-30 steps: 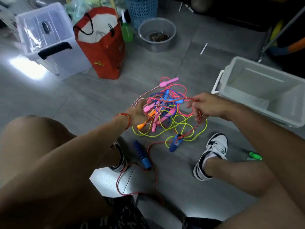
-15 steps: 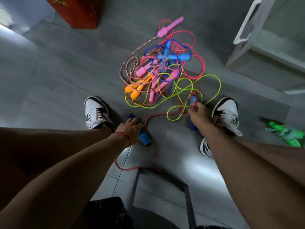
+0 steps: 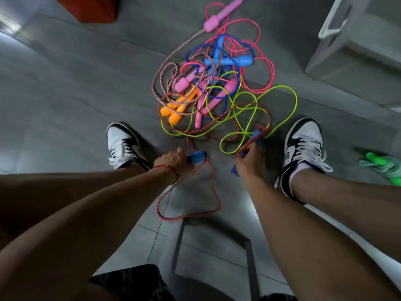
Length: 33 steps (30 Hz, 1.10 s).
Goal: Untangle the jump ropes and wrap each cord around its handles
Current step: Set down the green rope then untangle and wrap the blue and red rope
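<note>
Left hand [image 3: 173,161]: grips one blue handle [image 3: 196,157].
Right hand [image 3: 249,161]: grips the other handle [image 3: 256,135].
Progress: red cord [image 3: 214,200] still snarled in pile [image 3: 212,83]; nothing wrapped.

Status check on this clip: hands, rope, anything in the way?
Left hand grips one blue handle; right hand grips the other blue handle. Red cord runs into the pile. Yellow-green cord crosses it.

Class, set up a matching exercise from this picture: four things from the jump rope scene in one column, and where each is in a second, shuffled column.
Things:
1. orange handles
2. red braided cord
3. green object
4. left hand

Places:
A. looped on the floor between the forearms
B. beyond the right shoe
C. gripping a blue handle
D. in the tangle's near left part

Pairs: 1-D, 2-A, 3-B, 4-C
</note>
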Tool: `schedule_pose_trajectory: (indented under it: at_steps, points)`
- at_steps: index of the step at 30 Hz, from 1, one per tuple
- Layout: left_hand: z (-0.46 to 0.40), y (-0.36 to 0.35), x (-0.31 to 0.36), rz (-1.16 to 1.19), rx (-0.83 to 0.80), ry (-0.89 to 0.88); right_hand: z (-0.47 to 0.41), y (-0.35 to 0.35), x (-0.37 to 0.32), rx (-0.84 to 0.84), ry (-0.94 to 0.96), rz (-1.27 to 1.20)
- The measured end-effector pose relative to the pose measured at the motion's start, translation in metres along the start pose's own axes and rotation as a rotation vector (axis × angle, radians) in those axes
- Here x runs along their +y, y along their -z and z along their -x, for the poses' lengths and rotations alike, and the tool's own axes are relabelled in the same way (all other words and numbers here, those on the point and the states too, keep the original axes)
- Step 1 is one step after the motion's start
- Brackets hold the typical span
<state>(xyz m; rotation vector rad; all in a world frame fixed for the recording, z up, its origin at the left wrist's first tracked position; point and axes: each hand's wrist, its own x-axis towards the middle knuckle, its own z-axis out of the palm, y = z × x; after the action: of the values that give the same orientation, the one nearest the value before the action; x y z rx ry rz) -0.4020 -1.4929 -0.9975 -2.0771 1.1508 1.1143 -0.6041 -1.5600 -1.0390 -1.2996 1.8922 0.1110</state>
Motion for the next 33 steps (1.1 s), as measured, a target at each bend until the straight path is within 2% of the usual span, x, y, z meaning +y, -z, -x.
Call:
schedule_pose_trajectory:
  at_steps: [3, 5, 7, 9, 12, 17, 20, 23, 25, 28, 31, 33]
  points:
    - [0.019, 0.026, 0.001, 0.649, -0.134, 0.164, 0.036, -0.007, -0.016, -0.313, -0.362, -0.448]
    - [0.037, 0.037, -0.002, 1.015, -0.192, 0.192, 0.057, -0.002, -0.022, -0.571, -0.564, -0.694]
    - [0.059, 0.047, -0.004, 1.259, -0.191, 0.124, 0.084, 0.009, -0.028, -0.696, -0.618, -0.873]
    - [0.082, 0.057, -0.006, 1.372, -0.155, 0.042, 0.107, 0.02, -0.034, -0.772, -0.561, -1.027]
    - [0.119, 0.077, -0.003, 1.462, -0.127, 0.002, 0.135, 0.04, -0.049, -0.872, -0.431, -1.25]
    - [0.187, 0.106, 0.004, 1.455, -0.279, -0.078, 0.162, 0.084, -0.07, -0.875, -0.319, -1.488]
    - [0.208, 0.111, 0.01, 1.406, -0.304, -0.164, 0.17, 0.088, -0.086, -0.744, -0.129, -1.328]
    - [0.218, 0.109, 0.014, 1.424, -0.339, -0.251, 0.178, 0.097, -0.101, -0.607, -0.044, -1.261]
    - [0.225, 0.108, 0.015, 1.416, -0.322, -0.325, 0.18, 0.101, -0.106, -0.577, 0.007, -1.255]
    - [0.231, 0.11, 0.014, 1.416, -0.235, -0.427, 0.185, 0.115, -0.113, -0.601, 0.098, -1.249]
    - [0.239, 0.117, 0.015, 1.33, -0.099, -0.571, 0.179, 0.137, -0.123, -0.484, 0.148, -1.038]
    - [0.244, 0.125, 0.019, 1.37, -0.074, -0.677, 0.177, 0.153, -0.131, -0.45, 0.219, -0.934]
